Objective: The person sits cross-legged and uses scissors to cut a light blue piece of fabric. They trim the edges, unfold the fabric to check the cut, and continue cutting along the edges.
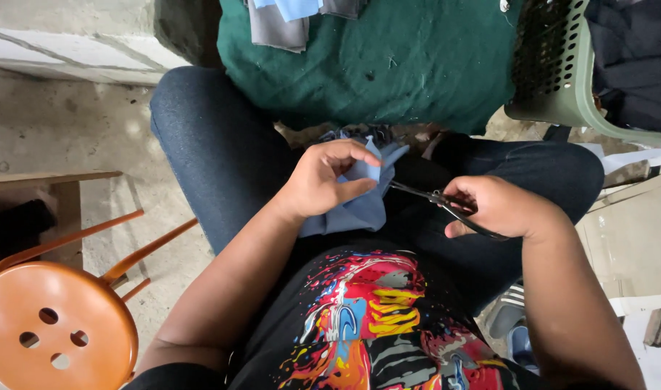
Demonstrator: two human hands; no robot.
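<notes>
I sit with a piece of light blue cloth [359, 209] on my lap, over dark jeans. My left hand [323, 180] pinches the cloth's upper edge between thumb and fingers. My right hand [500, 206] grips the handles of dark metal scissors [431, 196], whose blades point left and touch the cloth's right edge. Whether the blades are apart is hard to tell.
An orange round stool [52, 325] with holes stands at lower left beside a wooden bench [49, 177]. A green fabric-covered surface [403, 58] with grey and blue cloth pieces [287, 18] lies ahead. A green plastic basket [562, 65] of dark clothes sits at upper right.
</notes>
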